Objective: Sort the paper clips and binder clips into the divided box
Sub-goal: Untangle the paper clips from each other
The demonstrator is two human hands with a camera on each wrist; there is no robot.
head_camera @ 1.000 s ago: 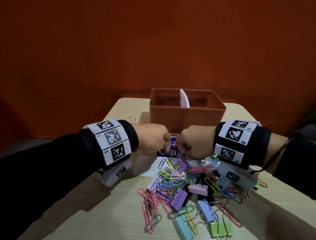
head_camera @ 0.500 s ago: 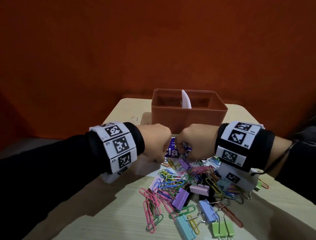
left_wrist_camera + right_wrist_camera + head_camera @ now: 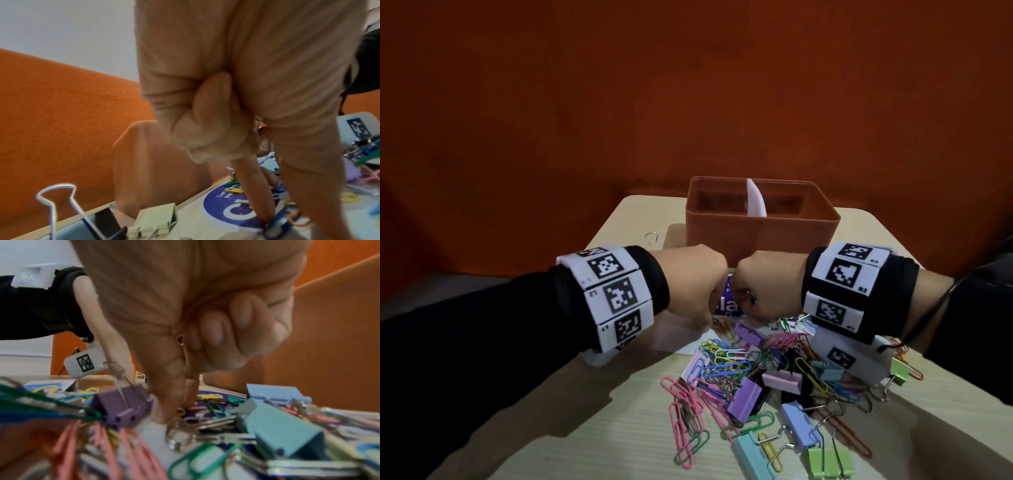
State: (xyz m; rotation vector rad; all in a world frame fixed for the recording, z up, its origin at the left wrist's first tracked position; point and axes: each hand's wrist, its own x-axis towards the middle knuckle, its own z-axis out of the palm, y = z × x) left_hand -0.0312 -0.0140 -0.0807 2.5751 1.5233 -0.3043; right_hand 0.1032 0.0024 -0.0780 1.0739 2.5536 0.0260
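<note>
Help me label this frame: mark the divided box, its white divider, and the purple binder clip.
divided box point(image 3: 760, 236): head view, front wall.
white divider point(image 3: 756, 200): head view, upper face.
purple binder clip point(image 3: 744, 399): head view, flat side.

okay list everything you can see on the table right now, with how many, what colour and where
divided box: one, orange-brown, far end of the table, white divider inside
table: one, pale wood
paper clips: many, mixed colours, heaped in the middle
binder clips: several, pastel, mixed into the heap
lone binder clip: one, black, left of the box
printed card: one, purple and white, under both hands
left hand: reaching into the heap's far edge
right hand: fingertips down in the heap
</note>
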